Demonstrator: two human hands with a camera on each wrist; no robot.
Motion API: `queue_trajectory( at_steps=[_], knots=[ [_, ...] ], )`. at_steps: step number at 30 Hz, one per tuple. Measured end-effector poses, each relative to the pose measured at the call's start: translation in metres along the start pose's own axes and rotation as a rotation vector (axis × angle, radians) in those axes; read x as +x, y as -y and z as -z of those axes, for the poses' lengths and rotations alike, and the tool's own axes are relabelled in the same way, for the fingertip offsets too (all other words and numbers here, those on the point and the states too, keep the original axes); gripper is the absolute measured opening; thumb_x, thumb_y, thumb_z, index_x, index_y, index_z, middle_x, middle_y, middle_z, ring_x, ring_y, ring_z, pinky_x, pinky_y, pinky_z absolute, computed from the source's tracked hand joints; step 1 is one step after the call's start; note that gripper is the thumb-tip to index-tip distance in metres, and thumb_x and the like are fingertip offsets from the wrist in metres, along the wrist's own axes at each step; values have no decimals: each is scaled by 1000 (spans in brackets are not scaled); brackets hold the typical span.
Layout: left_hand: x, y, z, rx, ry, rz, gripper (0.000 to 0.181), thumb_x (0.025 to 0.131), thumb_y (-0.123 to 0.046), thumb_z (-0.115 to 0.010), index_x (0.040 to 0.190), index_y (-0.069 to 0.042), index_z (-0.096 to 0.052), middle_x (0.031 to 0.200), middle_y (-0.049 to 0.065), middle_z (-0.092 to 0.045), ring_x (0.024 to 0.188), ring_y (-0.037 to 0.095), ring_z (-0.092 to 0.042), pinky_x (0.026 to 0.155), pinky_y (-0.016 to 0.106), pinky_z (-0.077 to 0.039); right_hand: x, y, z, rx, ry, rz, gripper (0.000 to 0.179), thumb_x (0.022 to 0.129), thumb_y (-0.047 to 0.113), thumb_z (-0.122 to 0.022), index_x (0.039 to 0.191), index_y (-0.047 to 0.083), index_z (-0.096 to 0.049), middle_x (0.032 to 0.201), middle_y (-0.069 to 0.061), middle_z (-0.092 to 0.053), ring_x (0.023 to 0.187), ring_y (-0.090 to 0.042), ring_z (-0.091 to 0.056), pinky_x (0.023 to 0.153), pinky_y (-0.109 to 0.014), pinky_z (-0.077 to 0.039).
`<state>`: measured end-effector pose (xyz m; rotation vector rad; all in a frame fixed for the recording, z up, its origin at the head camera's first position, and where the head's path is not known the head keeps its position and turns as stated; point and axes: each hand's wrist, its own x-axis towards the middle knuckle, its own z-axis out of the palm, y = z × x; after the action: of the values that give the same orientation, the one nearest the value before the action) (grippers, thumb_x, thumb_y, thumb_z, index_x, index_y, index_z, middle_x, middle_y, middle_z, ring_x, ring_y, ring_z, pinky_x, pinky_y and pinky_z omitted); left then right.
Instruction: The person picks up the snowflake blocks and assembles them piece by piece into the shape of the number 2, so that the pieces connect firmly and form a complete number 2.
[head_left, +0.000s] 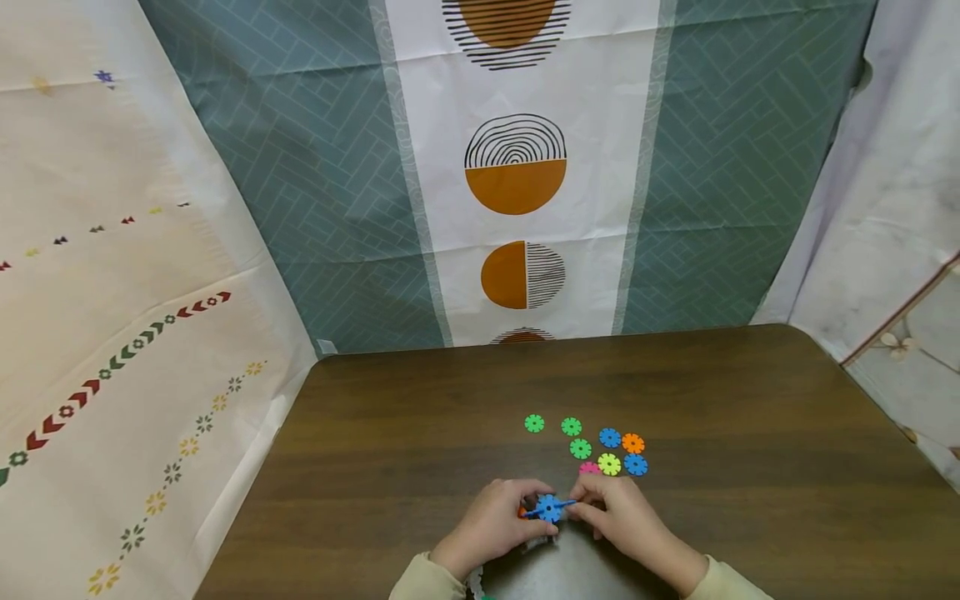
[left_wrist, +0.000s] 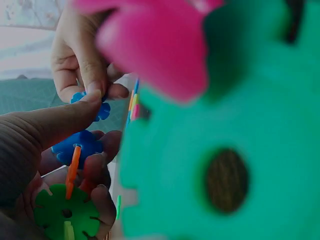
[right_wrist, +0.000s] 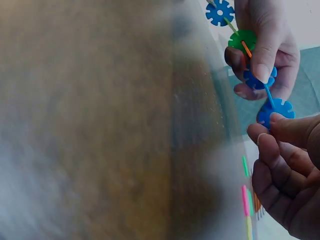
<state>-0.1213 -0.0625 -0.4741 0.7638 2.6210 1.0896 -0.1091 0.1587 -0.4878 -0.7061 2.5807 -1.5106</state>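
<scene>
Eight loose discs [head_left: 609,464] lie unjoined, right of centre in the head view; at lower centre, several already form a chain [head_left: 550,508], gripped by the left hand [head_left: 491,525], the right hand [head_left: 626,515] pinching its blue end disc [right_wrist: 283,108].

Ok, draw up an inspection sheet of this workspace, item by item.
Surface: brown wood-grain tabletop, pale glare at its near side.
Job's things: linked chain of multicoloured, notched, plastic-looking discs; eight loose round notched discs (green, blue, orange, yellow, pink).
Clutter: nothing seen.
Left hand: grips the chain.
Right hand: pinches the blue notched disc at the chain's end.
Cables: nothing seen.
Surroundings: teal-and-white patterned cloth behind; cream patterned cloth left; pale cloth right.
</scene>
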Motion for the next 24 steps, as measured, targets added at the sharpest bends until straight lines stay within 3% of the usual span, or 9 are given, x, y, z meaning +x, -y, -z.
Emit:
queue_trajectory(
  at_steps=[3,6,9,13,18,24],
  knots=[
    [-1,-1,0,1,-24,-13,33,80,-29,-82,109,-17,-72,84,-13,-66,69,-3,-53,61,18,-44,2,-1,4,-48,1,19,6,88,10,-72,87,11,-67,74,5,-69,52,-1,-52,47,-24,-47],
    [-2,-2,1,8,-41,-5,29,80,-29,-81,106,-18,-72,84,-14,-66,68,-3,-53,61,18,-44,3,-2,10,-182,-41,8,10,84,11,-77,88,14,-68,73,11,-65,60,1,-53,53,-23,-47],
    [-3,-2,1,12,-48,12,29,81,-29,-81,106,-19,-72,85,-13,-67,71,-3,-54,62,19,-45,4,-2,13,-341,-87,-66,15,80,15,-80,90,17,-69,68,17,-56,62,2,-48,57,-22,-42],
    [-4,-2,1,-6,-37,40,30,81,-30,-80,108,-20,-72,88,-11,-68,73,-2,-55,62,21,-46,8,-1,13,-481,-116,-186,24,79,19,-82,100,18,-72,64,15,-46,57,-3,-40,51,-24,-36],
    [-4,-1,1,-8,-43,35,30,81,-31,-80,108,-21,-72,88,-11,-68,73,-1,-55,62,21,-45,10,-2,11,-569,-111,-222,22,79,19,-82,97,21,-70,63,11,-43,58,-8,-40,50,-26,-34],
    [-4,0,1,-15,-48,27,30,81,-30,-80,108,-20,-72,88,-12,-67,72,-2,-55,61,21,-45,11,-3,10,-584,-119,-218,21,79,17,-82,89,23,-64,63,10,-42,59,-9,-40,51,-27,-33]
  ],
)
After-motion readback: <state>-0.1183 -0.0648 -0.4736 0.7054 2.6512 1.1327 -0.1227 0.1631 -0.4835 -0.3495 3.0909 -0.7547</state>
